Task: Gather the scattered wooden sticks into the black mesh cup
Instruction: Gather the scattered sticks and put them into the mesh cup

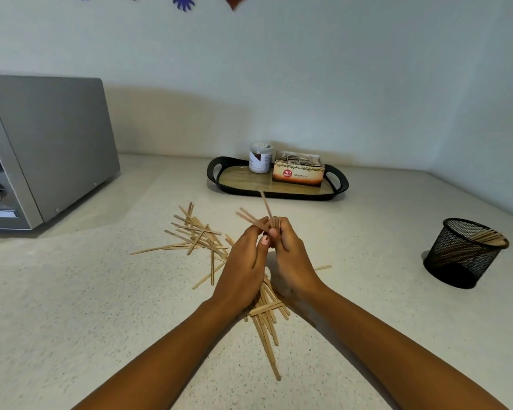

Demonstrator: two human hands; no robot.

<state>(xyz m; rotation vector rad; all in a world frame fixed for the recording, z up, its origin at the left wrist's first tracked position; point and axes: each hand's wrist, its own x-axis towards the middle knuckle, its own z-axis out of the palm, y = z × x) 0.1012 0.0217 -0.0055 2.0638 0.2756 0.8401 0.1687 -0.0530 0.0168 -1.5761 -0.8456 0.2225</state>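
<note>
Several thin wooden sticks (199, 236) lie scattered in a loose pile on the pale counter, with more under my wrists (268, 324). My left hand (245, 267) and my right hand (290, 257) meet above the pile, both closed around a small bunch of sticks (256, 220) that fans up and away from my fingers. The black mesh cup (462, 255) stands far to the right, tilted, with several sticks leaning inside it.
A silver microwave (42, 149) fills the left side. At the back, a black-rimmed tray (279, 192) carries a small jar (260, 158) and a tea box (298, 171). The wall corner closes the right rear.
</note>
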